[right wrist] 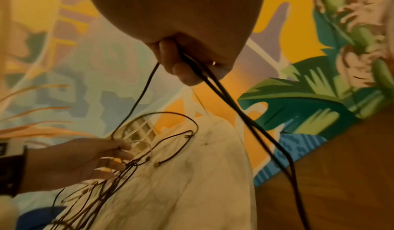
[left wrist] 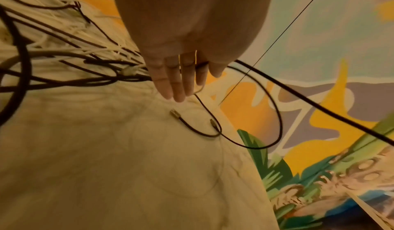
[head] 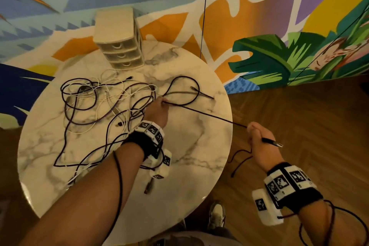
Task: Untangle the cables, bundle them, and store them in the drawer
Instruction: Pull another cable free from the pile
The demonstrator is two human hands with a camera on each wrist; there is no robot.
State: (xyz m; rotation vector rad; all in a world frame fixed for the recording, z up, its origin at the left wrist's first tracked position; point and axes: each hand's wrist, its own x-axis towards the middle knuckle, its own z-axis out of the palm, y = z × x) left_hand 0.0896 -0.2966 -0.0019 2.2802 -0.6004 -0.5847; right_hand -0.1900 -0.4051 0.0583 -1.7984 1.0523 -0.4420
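A tangle of dark and white cables (head: 95,102) sprawls over the left half of the round marble table (head: 179,156). My left hand (head: 159,106) is at the tangle's right edge, fingers (left wrist: 181,81) straight and pointing down onto the table. One dark cable (head: 209,115) runs between its thumb and forefinger. That cable stretches taut to my right hand (head: 257,136), which grips it (right wrist: 234,105) off the table's right edge. Its plug end (head: 276,143) sticks out past the fist. A small three-drawer unit (head: 119,46) stands at the table's back, its drawers shut.
A loop of dark cable (head: 185,90) with two plug ends lies beyond my left hand. A painted mural wall rises behind the table, and wooden floor (head: 299,116) lies to the right. A shoe (head: 216,213) shows below the table's near edge. A thin black line (head: 203,16) hangs by the wall.
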